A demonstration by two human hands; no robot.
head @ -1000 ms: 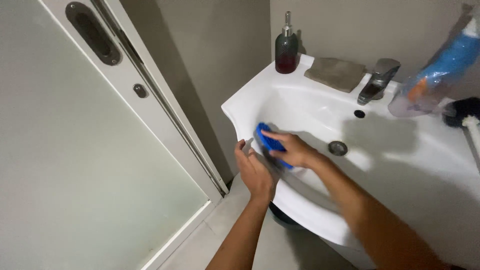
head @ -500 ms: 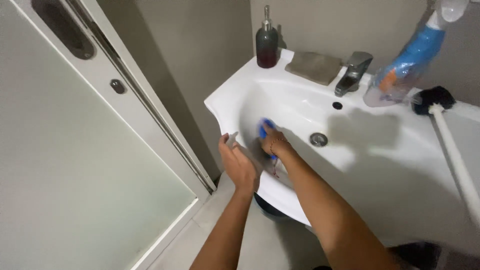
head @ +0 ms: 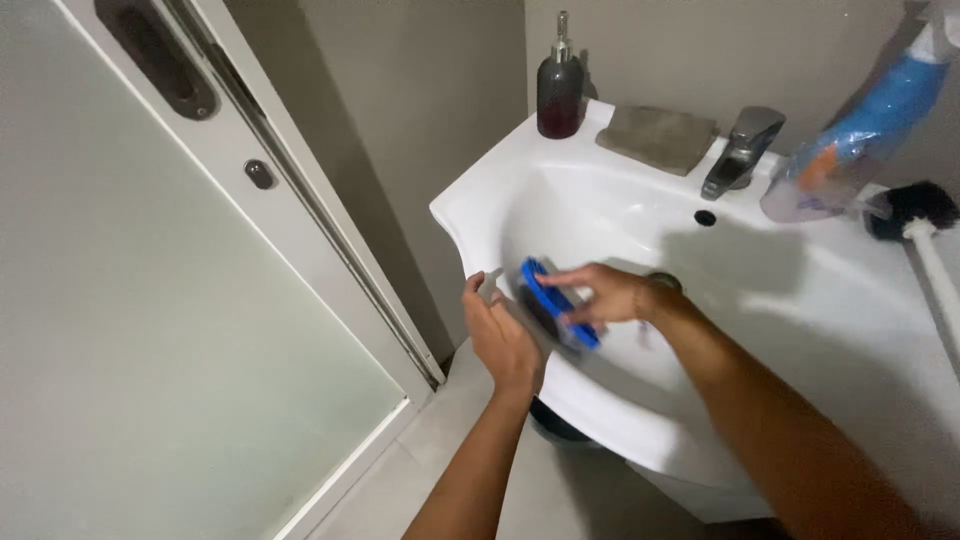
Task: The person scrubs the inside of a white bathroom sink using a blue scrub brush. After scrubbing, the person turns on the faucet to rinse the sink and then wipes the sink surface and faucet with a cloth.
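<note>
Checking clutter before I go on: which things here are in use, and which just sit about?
In use: right hand, blue scrub brush, left hand, white sink.
Sitting about: soap dispenser, folded grey cloth, tap, blue spray bottle, black brush.

A dark brown pump bottle (head: 559,92) stands at the sink's back left corner; a blue-labelled clear plastic spray bottle (head: 850,140) at its back right edge.

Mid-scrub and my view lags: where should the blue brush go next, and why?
Probably sweep the blue brush down toward the drain. The right hand holds it at the basin's front-left wall, and the left hand steadies the sink rim.
</note>
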